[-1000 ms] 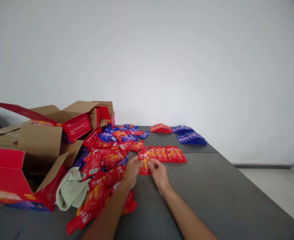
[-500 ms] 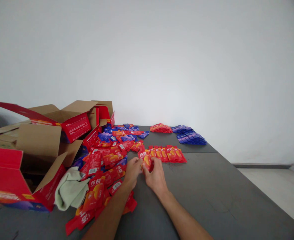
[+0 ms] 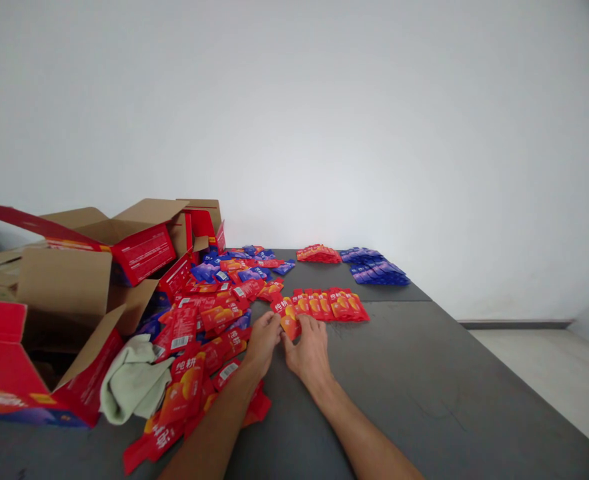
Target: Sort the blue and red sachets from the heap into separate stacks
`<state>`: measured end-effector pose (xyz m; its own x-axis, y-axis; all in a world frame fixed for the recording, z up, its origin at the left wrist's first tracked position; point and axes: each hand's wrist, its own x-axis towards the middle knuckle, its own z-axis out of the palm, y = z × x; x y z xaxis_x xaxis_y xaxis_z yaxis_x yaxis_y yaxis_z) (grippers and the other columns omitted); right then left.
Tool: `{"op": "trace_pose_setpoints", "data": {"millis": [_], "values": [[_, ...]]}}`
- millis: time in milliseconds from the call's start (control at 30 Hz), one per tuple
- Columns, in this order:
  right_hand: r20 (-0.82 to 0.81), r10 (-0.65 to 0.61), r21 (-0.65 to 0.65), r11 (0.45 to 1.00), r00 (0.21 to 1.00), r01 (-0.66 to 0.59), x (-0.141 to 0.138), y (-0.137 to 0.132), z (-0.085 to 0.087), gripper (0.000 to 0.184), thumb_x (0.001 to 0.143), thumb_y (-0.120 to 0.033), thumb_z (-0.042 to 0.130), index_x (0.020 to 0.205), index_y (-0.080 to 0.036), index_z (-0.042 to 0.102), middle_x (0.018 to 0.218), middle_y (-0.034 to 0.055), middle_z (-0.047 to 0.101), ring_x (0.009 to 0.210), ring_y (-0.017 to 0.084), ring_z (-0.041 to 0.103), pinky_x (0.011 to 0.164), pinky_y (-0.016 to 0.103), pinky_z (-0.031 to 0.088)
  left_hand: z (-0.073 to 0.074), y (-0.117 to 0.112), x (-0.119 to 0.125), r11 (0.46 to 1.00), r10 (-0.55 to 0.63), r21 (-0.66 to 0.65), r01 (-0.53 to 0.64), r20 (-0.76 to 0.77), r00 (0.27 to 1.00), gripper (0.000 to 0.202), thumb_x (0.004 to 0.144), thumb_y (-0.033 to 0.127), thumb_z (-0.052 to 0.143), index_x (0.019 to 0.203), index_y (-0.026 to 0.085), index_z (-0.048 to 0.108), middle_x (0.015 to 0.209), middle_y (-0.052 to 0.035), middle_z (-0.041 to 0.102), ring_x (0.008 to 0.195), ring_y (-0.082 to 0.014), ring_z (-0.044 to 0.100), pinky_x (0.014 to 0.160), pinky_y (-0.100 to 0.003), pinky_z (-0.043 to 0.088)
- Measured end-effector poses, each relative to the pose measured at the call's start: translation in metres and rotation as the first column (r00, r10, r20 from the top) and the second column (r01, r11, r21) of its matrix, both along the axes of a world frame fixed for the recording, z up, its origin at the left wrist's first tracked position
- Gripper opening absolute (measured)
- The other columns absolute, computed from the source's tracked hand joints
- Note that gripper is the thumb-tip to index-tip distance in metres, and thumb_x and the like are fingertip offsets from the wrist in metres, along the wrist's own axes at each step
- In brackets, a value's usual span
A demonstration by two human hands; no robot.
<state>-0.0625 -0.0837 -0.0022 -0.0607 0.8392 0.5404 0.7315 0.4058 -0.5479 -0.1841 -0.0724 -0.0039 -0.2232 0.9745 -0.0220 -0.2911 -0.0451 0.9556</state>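
A red packet (image 3: pixel 285 312) with orange fruit and white lettering lies at the left end of a row of like red packets (image 3: pixel 328 304), overlapping it. My left hand (image 3: pixel 264 341) is closed, thumb and fingers at the packet's lower left edge. From the lower right, my right hand (image 3: pixel 308 347) grips the same packet, thumb at its bottom edge and fingers over its right side. The fingertips partly cover its lower part. Left of my hands spreads a loose heap of red packets (image 3: pixel 187 383), some with barcodes facing up.
Open red cartons (image 3: pixel 4 360) stand on the left, with a pale green cloth (image 3: pixel 135 379) beside the nearest. Farther back lie mixed blue and red packets (image 3: pixel 254 273), a stacked red row (image 3: pixel 318 253) and stacked blue packets (image 3: pixel 379 270) on the grey table (image 3: pixel 414 387).
The held packet has come down against the left end of the red row, where it was more raised before. My right fingers lie flatter over it. The view has shifted slightly.
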Motion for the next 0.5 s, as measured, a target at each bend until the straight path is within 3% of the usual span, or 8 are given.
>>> {"op": "trace_pose_setpoints", "data": {"millis": [200,500], "values": [[0.000,-0.039,-0.035,0.999,0.999,0.039,0.004,-0.001,0.003,0.037,0.077,-0.034,0.065,0.112,-0.021,0.059,0.113,0.0154,0.062,0.105,0.034,0.051,0.083,0.043,0.040,0.004,-0.002,0.003,1.000,0.023,0.006,-0.022,-0.100,0.995,0.039,0.070,0.056,0.069,0.073,0.018,0.059,0.057,0.0034,0.053,0.054,-0.0106,0.051,0.051,-0.022,0.037],[0.028,0.046,0.082,0.995,0.999,-0.048,0.004,0.000,0.001,0.038,0.083,-0.028,0.061,0.118,-0.015,0.057,0.116,0.0143,0.061,0.107,0.029,0.051,0.096,0.045,0.042,0.013,-0.005,0.001,1.000,0.020,-0.006,-0.020,-0.057,0.998,0.036,0.069,0.051,0.070,0.070,0.017,0.057,0.054,0.0063,0.048,0.050,-0.0075,0.048,0.050,-0.018,0.035]]}}
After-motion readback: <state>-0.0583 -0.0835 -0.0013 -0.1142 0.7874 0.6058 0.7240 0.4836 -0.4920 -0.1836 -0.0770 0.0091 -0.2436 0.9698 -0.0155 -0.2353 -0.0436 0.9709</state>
